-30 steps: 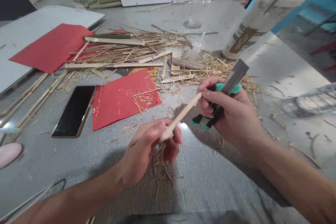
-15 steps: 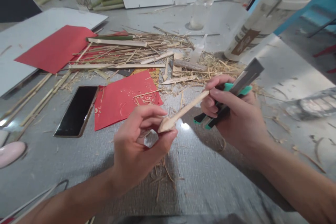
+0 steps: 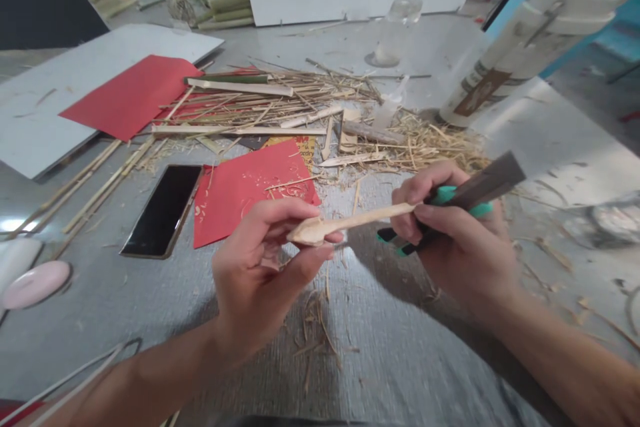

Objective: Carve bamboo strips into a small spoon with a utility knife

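Observation:
A pale carved wooden stick (image 3: 363,217), broad and pointed at one end and thin at the other, is held almost level between both hands. My left hand (image 3: 255,280) pinches the broad end between thumb and fingers. The thin end is pinched by the thumb and index finger of my right hand (image 3: 467,247). That same hand also grips a utility knife (image 3: 493,181) with a black and green handle, its wide blade pointing up and right, away from the stick. Below the hands, thin shavings (image 3: 315,327) lie on the grey table (image 3: 400,360).
Red paper sheets (image 3: 240,203), a phone (image 3: 163,210) and a pink computer mouse (image 3: 37,285) lie to the left. Bamboo strips (image 3: 240,85) and straw-like shavings (image 3: 440,143) spread behind. A clear jar (image 3: 397,33) and a tall white bottle (image 3: 525,40) stand farther back.
The stick has turned from a steep slant to nearly level as my right hand lowered. The knife blade has tipped lower to the right. The whole view has shifted slightly.

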A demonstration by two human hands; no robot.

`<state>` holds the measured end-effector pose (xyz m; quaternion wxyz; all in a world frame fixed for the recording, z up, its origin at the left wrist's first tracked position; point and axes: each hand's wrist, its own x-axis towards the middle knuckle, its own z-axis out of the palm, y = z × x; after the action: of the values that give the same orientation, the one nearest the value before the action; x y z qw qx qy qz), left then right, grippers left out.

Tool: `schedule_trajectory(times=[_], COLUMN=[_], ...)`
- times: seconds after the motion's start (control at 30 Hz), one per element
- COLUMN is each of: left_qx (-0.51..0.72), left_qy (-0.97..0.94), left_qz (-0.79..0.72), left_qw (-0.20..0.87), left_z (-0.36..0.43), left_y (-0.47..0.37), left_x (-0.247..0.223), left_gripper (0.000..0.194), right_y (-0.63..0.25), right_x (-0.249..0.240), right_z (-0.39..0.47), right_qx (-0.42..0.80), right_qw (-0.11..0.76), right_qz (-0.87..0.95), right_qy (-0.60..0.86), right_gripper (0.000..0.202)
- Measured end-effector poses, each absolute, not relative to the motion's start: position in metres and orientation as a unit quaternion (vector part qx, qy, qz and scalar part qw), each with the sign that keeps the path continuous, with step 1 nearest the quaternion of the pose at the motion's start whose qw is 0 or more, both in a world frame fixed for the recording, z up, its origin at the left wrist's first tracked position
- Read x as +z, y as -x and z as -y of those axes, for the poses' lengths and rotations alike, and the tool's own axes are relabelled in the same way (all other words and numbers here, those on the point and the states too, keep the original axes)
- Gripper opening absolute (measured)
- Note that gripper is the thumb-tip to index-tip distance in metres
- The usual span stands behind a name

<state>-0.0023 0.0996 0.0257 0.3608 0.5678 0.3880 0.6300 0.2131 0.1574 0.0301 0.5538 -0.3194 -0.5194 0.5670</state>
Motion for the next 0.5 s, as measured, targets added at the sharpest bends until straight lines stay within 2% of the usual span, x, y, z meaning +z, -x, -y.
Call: schedule_trajectory(times=[0.1,0.27,0.5], left_qx=[0.634,0.633,0.631], left_qy=[-0.554,-0.527,-0.467], left_qz=[-0.398,-0.442,-0.362], left_qw=[0.364,0.355,0.504], left_z=[-0.098,-0.097,-0.1], left_y=[0.003,0.004,0.002], left_x=[0.025,0.025,0.026], left_gripper=[0.033,0.023,0.02], right_y=[-0.217,-0.222,-0.217], right_x=[0.026,0.028,0.037], right_z=[-0.156,-0.148,-0.144], right_qx=[0.549,0.449,0.414], right_qw=[0.534,0.466,0.426], right_qz=[0.561,0.698,0.77], right_qy=[0.314,0.307,0.234], right_gripper=[0.009,0.018,0.023])
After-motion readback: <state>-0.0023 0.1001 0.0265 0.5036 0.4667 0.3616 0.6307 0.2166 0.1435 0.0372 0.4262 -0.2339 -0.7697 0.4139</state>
